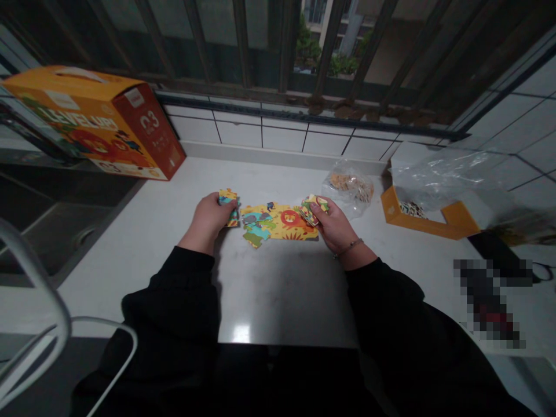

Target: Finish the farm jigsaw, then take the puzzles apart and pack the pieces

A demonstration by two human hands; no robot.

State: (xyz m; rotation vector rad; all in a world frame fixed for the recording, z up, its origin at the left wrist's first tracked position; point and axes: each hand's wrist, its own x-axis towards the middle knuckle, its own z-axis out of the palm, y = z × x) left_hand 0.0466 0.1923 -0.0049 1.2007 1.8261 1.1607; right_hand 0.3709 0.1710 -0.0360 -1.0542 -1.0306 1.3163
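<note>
A partly joined jigsaw puzzle point(282, 223) lies on the pale countertop, showing a lion's face on yellow and a grey-blue animal on its left. To its left, my left hand point(211, 214) is closed on a yellow and blue puzzle piece point(229, 200), thumb across its face. At the right end, my right hand point(333, 225) grips several puzzle pieces point(310, 209) in a small bunch, partly covering the puzzle's right edge. One green and blue piece point(256, 236) sits tilted at the puzzle's lower left; whether it is joined I cannot tell.
An orange carton point(99, 121) stands at the back left, beside a dark sink point(56, 231). Behind my right hand lies a clear plastic bag point(350, 185) with brownish contents. An open orange and white box point(428, 223) holds plastic wrap. A white cable point(125, 330) loops at lower left.
</note>
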